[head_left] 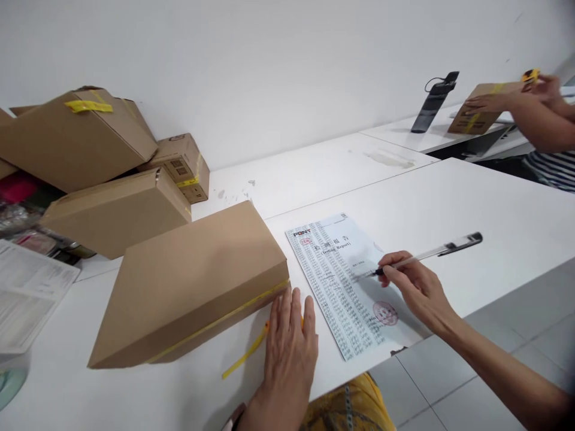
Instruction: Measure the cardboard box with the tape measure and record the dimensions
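My right hand (415,288) is closed round a pen (442,249), whose tip touches a printed report sheet (345,284) lying on the white table (471,209). A red stamp shows near the sheet's lower end. My left hand (290,344) lies flat on the table, fingers stretched out, just left of the sheet. Its fingertips are close to the near corner of a brown cardboard box (191,284) sealed with yellow tape. A loose yellow tape strip (245,356) runs out beside that hand.
More cardboard boxes (90,149) are piled at the left, with papers (27,293) and packets at the left edge. At the far right another person's hands (534,99) hold a small box (483,108). A black stand (433,102) stands on the far table.
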`<state>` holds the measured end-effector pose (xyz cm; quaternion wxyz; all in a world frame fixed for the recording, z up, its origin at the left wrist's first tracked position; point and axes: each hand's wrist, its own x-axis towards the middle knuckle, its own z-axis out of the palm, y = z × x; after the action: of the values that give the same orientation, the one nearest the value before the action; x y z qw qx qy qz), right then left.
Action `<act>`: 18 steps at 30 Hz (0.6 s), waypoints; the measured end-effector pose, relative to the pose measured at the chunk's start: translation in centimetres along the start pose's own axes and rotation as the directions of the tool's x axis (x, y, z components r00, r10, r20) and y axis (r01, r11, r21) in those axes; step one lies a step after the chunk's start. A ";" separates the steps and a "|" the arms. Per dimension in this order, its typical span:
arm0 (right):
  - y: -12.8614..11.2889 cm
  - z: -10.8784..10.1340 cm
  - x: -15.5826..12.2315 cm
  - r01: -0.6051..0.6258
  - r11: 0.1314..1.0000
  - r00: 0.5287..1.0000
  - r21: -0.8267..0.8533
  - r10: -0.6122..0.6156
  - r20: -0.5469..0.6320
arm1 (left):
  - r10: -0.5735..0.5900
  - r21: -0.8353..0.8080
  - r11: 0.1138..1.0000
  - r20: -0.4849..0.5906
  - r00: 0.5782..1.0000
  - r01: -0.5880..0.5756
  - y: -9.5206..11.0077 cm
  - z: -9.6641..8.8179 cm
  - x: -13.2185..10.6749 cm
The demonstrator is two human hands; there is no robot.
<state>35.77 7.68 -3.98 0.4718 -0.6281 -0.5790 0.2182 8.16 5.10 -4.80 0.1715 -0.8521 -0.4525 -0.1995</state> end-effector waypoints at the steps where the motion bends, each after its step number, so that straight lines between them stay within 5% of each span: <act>1: -0.1 0.3 -0.4 -0.074 0.992 0.996 0.102 0.069 0.056 | 0.020 -0.023 1.000 -0.022 1.000 -0.020 0.7 -0.3 0.3; 5: 0.2 1.6 -0.5 -0.216 0.948 0.962 0.232 0.166 0.218 | 0.154 -0.183 0.971 -0.022 0.988 -0.155 4.8 -0.9 1.4; 9: 0.7 2.1 0.1 -0.227 0.958 0.959 0.173 0.190 0.210 | 0.210 -0.179 0.964 0.073 0.975 -0.194 8.3 0.4 2.1; 13: 0.8 1.8 0.1 -0.209 0.976 0.953 0.063 0.189 0.238 | 0.235 -0.112 0.969 0.162 0.958 -0.219 8.8 2.0 2.8; 18: 1.2 2.2 0.0 -0.231 0.951 0.947 0.207 0.171 0.273 | 0.279 -0.065 0.960 0.245 0.929 -0.272 8.5 2.2 3.3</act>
<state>34.60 8.54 -6.03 0.4410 -0.5910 -0.5364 0.4106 17.39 3.92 -5.97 0.1264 -0.9279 -0.3435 -0.0706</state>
